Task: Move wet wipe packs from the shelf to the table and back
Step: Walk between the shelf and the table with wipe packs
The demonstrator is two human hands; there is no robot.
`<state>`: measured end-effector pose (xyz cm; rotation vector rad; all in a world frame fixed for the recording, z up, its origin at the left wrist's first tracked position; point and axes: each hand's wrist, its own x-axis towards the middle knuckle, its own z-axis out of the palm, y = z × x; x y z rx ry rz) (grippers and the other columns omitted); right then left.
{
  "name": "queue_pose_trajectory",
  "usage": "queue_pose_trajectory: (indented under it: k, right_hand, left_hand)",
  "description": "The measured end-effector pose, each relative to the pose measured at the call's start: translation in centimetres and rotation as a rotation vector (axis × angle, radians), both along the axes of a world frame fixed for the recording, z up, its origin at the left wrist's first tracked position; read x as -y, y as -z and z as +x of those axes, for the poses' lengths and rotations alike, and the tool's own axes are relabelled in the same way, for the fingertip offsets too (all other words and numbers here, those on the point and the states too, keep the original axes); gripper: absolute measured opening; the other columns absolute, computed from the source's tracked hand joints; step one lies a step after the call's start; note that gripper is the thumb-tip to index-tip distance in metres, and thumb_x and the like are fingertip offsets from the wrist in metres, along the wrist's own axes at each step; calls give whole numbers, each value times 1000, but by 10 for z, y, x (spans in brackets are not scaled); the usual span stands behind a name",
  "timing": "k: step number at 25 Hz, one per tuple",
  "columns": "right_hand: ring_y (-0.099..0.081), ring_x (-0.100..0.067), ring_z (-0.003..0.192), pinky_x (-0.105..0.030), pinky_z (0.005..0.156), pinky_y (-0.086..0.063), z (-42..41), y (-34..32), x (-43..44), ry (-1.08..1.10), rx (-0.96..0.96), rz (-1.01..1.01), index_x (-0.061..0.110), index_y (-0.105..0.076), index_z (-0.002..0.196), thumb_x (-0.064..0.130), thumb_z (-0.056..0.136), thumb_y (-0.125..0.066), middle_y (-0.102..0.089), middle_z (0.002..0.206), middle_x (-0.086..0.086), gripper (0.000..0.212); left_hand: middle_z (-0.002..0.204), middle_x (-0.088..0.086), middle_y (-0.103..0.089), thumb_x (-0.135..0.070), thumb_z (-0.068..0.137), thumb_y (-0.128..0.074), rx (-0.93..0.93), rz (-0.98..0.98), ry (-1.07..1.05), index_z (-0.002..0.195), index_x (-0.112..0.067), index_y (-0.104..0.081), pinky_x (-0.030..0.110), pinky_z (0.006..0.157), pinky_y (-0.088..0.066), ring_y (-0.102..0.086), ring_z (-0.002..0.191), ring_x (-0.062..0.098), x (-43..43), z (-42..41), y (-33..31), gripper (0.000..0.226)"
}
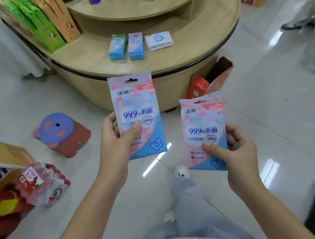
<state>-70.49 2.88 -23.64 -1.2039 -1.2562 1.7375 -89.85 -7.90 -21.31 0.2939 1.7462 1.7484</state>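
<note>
My left hand (116, 141) holds a pink and blue wet wipe pack (137, 102) upright, thumb on its front. My right hand (235, 150) pinches a second matching pack (201, 122) lower and to the right. Both packs hang in the air in front of the round wooden table (193, 43). On that table lie a teal stack of packs (117, 46), a pink and blue stack (135, 45) and a white stack (158, 40), side by side.
Green and orange boxes (49, 23) lean on the table's left. An open red carton (212, 78) sits on the floor by the table. A blue and red stool (62, 133) and wrapped red bottles (42, 182) stand left. Another person's feet (302, 24) are at far right.
</note>
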Motion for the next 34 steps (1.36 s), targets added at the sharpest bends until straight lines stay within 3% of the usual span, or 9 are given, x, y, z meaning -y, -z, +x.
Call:
queue_pose_trajectory:
  k: [6, 11, 15, 19, 23, 29, 34]
  right_hand:
    - [-71, -23, 91, -32, 63, -58, -107, 22, -108, -75, 2, -41, 15, -59, 103, -4, 67, -76, -72, 104, -5, 44]
    - [-71, -22, 91, -32, 67, -59, -215, 3, -205, -143, -19, -9, 15, -59, 105, -5, 69, -74, -72, 103, -4, 45]
    - [-71, -24, 90, -26, 55, -56, -294, -5, -263, -179, -13, 23, 16, -58, 109, -4, 73, -73, -73, 103, -4, 44]
    - [-71, -23, 92, -38, 73, -60, -364, 12, -302, -179, -12, -40, 16, -58, 105, -7, 72, -72, -73, 102, -5, 43]
    - [-70, -30, 94, -46, 75, -59, -431, 38, -338, -124, 32, -129, 6, -54, 114, -7, 73, -71, -72, 105, -11, 46]
    - [-72, -26, 87, -36, 70, -60, -504, 91, -389, -71, 120, -223, 3, -53, 115, -3, 78, -71, -71, 105, -12, 42]
    - [-71, -23, 91, -40, 77, -59, -541, 157, -415, -163, 279, -230, 8, -52, 115, 7, 79, -73, -70, 105, -9, 42]
  left_hand:
    - [91, -15, -71, -7, 85, -64, 26, -31, -85, 110, -23, -52, 16, 58, -53, -69, 77, 1, -99, -96, 21, 32]
    - [97, -11, -69, -5, 86, -63, 106, -76, -152, 112, -21, -51, 15, 56, -52, -69, 76, -1, -162, -159, 35, 33]
    - [100, -9, -68, -4, 87, -62, 188, -99, -195, 110, -23, -51, 18, 61, -54, -69, 80, 1, -198, -208, 56, 32]
    - [99, -6, -68, -2, 86, -62, 229, -121, -190, 116, -13, -49, 16, 57, -53, -69, 75, 0, -236, -277, 78, 34]
    - [98, -5, -68, -1, 87, -61, 235, -153, -141, 117, -11, -47, 15, 58, -52, -69, 73, -1, -280, -360, 95, 35]
    - [96, -4, -68, -3, 87, -61, 220, -224, -90, 116, -14, -47, 17, 60, -55, -69, 70, 1, -347, -447, 117, 34]
    - [91, -4, -68, -3, 86, -63, 233, -304, -83, 115, -13, -48, 18, 56, -54, -68, 66, 1, -386, -472, 149, 34]
